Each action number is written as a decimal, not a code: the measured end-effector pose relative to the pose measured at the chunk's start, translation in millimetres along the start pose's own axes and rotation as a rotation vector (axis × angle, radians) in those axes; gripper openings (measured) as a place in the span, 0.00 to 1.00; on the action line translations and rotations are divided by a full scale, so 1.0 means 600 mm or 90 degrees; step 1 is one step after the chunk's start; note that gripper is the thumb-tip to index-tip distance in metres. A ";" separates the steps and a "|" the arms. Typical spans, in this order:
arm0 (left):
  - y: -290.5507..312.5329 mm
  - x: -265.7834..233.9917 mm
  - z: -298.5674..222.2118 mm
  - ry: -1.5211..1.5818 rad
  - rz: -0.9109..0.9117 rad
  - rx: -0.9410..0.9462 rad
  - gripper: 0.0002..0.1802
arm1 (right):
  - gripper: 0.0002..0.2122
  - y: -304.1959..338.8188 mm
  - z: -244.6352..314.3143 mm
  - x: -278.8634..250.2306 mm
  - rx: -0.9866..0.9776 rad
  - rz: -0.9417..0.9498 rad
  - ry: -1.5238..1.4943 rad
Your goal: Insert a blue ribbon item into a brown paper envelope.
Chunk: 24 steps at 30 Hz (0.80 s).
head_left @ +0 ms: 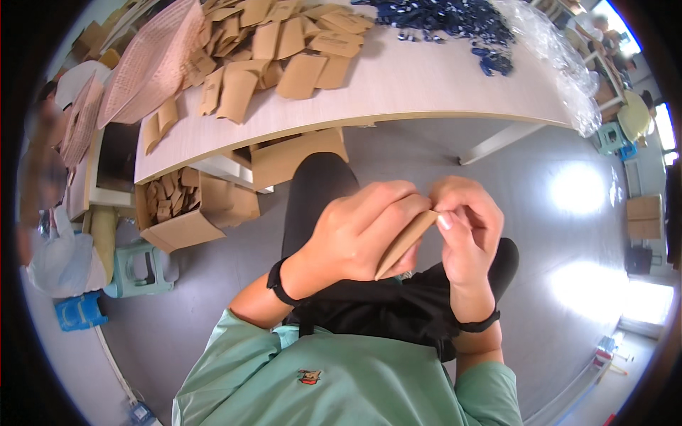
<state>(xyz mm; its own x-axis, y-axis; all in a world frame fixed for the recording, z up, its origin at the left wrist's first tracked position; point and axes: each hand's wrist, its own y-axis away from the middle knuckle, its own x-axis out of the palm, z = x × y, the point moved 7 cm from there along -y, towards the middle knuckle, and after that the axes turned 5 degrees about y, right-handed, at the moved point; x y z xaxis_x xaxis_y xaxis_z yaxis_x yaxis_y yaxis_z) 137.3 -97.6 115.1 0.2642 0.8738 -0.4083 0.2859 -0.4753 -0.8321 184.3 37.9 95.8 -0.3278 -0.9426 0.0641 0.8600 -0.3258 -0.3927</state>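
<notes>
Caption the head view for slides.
Left hand grips a brown cardboard piece, right hand at its end, near a table.

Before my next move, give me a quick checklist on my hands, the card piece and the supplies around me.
1. Left hand holding the card piece: ok.
2. Right hand at the piece's upper end: ok.
3. Piece's inside visible: cannot tell, hands cover much of it.
4. Brown pile on the table: ok.
5. Blue pile on the table: ok.

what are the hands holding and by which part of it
A brown cardboard piece: the left hand grips it along its length, the right hand at its upper-right end.
</notes>
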 end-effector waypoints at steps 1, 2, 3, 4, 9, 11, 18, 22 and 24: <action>0.000 0.000 0.001 0.022 0.004 -0.030 0.18 | 0.03 0.001 0.005 0.000 -0.009 0.000 0.038; -0.005 -0.001 0.001 0.052 0.010 -0.051 0.17 | 0.03 0.002 0.008 -0.002 -0.020 -0.001 0.074; -0.006 -0.003 0.005 0.107 -0.005 -0.084 0.17 | 0.04 0.004 0.009 -0.002 -0.066 -0.007 0.141; -0.005 -0.005 0.010 0.162 -0.020 -0.115 0.17 | 0.04 0.004 0.007 0.003 -0.068 0.004 0.124; 0.015 -0.013 0.028 0.358 -0.018 -0.236 0.16 | 0.08 0.002 0.041 0.031 -0.304 0.003 0.421; 0.039 -0.003 0.048 0.669 -0.056 -0.512 0.15 | 0.10 0.006 0.048 0.049 -0.380 0.030 0.531; 0.063 -0.034 0.091 0.862 -0.138 -0.676 0.28 | 0.09 -0.009 0.002 0.043 -0.366 0.105 0.706; 0.091 0.001 0.096 0.816 0.030 -0.740 0.31 | 0.17 -0.013 0.021 0.038 -0.206 0.081 0.460; 0.104 0.019 0.088 0.742 0.143 -0.772 0.32 | 0.23 -0.012 0.018 0.053 -0.186 0.157 0.480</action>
<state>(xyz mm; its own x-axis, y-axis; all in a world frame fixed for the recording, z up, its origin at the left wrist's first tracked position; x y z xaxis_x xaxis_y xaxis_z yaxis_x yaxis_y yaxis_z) 109.3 -111.8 38.4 0.7245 0.5115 0.4621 0.4940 -0.8528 0.1695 171.6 9.6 110.4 -0.4055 -0.6496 -0.6431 0.8398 0.0131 -0.5427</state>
